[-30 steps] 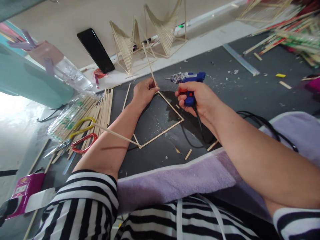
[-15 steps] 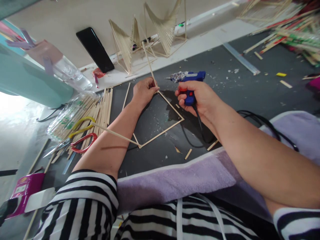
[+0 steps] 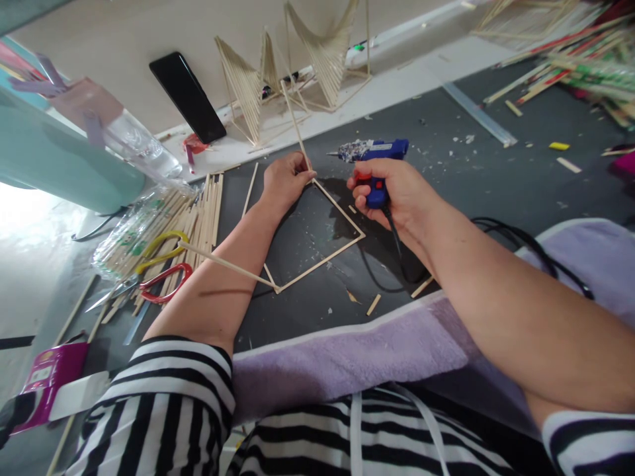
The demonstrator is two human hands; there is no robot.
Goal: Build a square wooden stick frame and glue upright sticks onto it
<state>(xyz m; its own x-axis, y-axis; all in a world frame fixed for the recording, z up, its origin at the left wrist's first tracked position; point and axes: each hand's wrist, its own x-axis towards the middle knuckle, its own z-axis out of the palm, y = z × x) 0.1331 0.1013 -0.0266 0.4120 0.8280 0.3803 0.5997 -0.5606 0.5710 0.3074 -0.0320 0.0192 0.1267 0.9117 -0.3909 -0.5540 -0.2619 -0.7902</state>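
A square frame of thin wooden sticks (image 3: 320, 264) lies on the dark grey tabletop (image 3: 307, 231). At its far corner my left hand (image 3: 288, 177) pinches the foot of an upright wooden stick (image 3: 294, 122). Another stick (image 3: 228, 266) rises from the near corner and crosses in front of my left forearm. My right hand (image 3: 384, 188) is wrapped round the handle of a blue hot glue gun (image 3: 381, 151). Its nozzle points left, apart from the upright stick. A black cord hangs from the handle.
Scissors (image 3: 163, 284) and loose wooden sticks (image 3: 211, 211) lie on the left. A phone (image 3: 188, 98) leans on the wall beside finished stick models (image 3: 325, 56). Glue sticks (image 3: 479, 114), more sticks (image 3: 590, 59) and a purple cloth (image 3: 357, 357) lie to the right and in front.
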